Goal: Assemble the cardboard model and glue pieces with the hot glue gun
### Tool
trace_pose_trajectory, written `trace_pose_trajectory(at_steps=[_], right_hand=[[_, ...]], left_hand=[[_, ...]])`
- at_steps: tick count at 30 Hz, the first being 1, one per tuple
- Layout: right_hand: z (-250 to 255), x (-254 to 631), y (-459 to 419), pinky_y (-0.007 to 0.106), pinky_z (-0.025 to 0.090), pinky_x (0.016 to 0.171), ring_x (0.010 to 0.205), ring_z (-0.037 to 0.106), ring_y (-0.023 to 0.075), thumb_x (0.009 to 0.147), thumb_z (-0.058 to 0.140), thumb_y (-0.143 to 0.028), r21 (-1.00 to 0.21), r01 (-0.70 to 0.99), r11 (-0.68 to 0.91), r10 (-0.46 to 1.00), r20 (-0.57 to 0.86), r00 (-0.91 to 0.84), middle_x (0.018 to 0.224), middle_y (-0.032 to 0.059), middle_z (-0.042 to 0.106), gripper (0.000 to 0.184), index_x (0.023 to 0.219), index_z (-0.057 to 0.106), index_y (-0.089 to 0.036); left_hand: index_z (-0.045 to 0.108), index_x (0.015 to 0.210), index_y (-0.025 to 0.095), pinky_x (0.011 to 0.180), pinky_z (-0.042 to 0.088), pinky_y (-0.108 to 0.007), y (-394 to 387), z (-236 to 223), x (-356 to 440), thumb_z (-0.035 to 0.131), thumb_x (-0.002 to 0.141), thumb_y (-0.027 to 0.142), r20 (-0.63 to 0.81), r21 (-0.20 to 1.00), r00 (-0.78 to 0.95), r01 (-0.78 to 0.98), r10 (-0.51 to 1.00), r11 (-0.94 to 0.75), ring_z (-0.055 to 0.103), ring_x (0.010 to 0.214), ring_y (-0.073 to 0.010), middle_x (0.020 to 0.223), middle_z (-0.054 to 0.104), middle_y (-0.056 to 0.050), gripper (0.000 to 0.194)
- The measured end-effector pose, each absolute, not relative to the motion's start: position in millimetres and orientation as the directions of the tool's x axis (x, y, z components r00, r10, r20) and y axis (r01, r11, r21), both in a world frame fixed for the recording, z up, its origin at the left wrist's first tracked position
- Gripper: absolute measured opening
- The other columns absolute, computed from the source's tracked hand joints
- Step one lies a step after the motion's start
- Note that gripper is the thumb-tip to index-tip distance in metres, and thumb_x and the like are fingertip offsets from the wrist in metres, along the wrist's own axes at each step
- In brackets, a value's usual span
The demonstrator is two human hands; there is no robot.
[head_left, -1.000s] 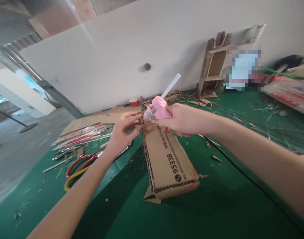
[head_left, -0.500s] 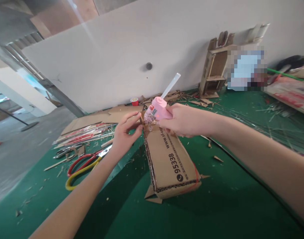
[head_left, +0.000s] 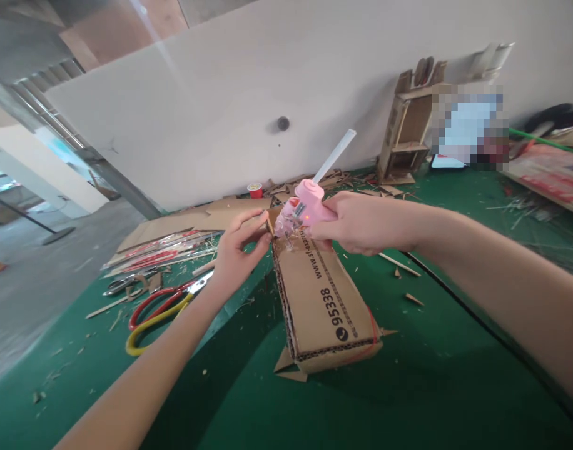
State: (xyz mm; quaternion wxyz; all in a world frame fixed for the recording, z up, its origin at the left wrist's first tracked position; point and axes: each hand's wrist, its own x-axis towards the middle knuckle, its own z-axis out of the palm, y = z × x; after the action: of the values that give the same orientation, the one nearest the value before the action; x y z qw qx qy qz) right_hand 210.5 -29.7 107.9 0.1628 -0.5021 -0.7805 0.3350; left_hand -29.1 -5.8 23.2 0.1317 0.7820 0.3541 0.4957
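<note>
In my right hand [head_left: 349,220] is a pink hot glue gun [head_left: 309,203], gripped by its handle, with a clear glue stick [head_left: 334,156] poking out of its back. Its nozzle end points left and down at the far end of a long cardboard box [head_left: 314,300] with printed numbers. Thumb and fingers of my left hand [head_left: 243,240] pinch a small piece of cardboard [head_left: 269,226] at the box's far left corner. Whether that piece touches the box I cannot tell. Glue threads and the nozzle tip are hard to make out.
Scissors with red and yellow handles [head_left: 148,319] lie left of my left forearm, beside a second pair [head_left: 127,284] and plastic-wrapped sticks [head_left: 169,250]. A small red cup [head_left: 255,190] and cardboard scraps line the wall. A cardboard structure [head_left: 406,131] stands at the back right. A black cord [head_left: 460,303] runs under my right arm.
My right hand has moved the glue gun slightly to the right, away from my left hand. My left hand keeps its pinch on the small cardboard piece.
</note>
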Motion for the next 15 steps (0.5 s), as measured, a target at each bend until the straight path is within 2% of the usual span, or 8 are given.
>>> trace_pose_trajectory(at_steps=[4, 10, 15], right_hand=[[98.3, 204.2, -24.0, 0.025, 0.024, 0.038, 0.036, 0.035, 0.0089, 0.084, 0.048, -0.041, -0.688, 0.675, 0.267, 0.907, -0.057, -0.417, 0.043, -0.0030, 0.042, 0.030, 0.063, 0.046, -0.020], [97.4, 191.5, -27.5, 0.025, 0.027, 0.048, 0.047, 0.043, 0.0116, 0.082, 0.047, -0.035, -0.568, 0.747, 0.347, 0.929, 0.096, -0.358, 0.047, -0.0005, 0.045, 0.026, 0.063, 0.048, -0.019], [101.0, 188.7, -31.0, 0.025, 0.028, 0.052, 0.052, 0.044, 0.0124, 0.081, 0.046, -0.030, -0.510, 0.758, 0.406, 0.908, 0.127, -0.400, 0.053, 0.0006, 0.047, 0.023, 0.061, 0.047, -0.019]], left_hand=[[0.063, 0.120, 0.025, 0.089, 0.057, -0.036, -5.8, 21.0, -28.1, 0.062, 0.083, 0.017, 0.703, 0.552, 0.240, 0.410, 0.669, -0.726, 0.066, 0.092, -0.0157, 0.128, 0.053, -0.009, 0.038], [0.063, 0.121, 0.026, 0.090, 0.056, -0.037, -5.8, 19.7, -28.9, 0.061, 0.083, 0.018, 0.699, 0.559, 0.239, 0.406, 0.674, -0.723, 0.065, 0.097, -0.0176, 0.127, 0.054, -0.008, 0.038], [0.062, 0.122, 0.026, 0.091, 0.056, -0.036, -5.7, 19.7, -29.8, 0.061, 0.084, 0.018, 0.694, 0.571, 0.250, 0.380, 0.675, -0.728, 0.065, 0.099, -0.0178, 0.129, 0.053, -0.008, 0.039]])
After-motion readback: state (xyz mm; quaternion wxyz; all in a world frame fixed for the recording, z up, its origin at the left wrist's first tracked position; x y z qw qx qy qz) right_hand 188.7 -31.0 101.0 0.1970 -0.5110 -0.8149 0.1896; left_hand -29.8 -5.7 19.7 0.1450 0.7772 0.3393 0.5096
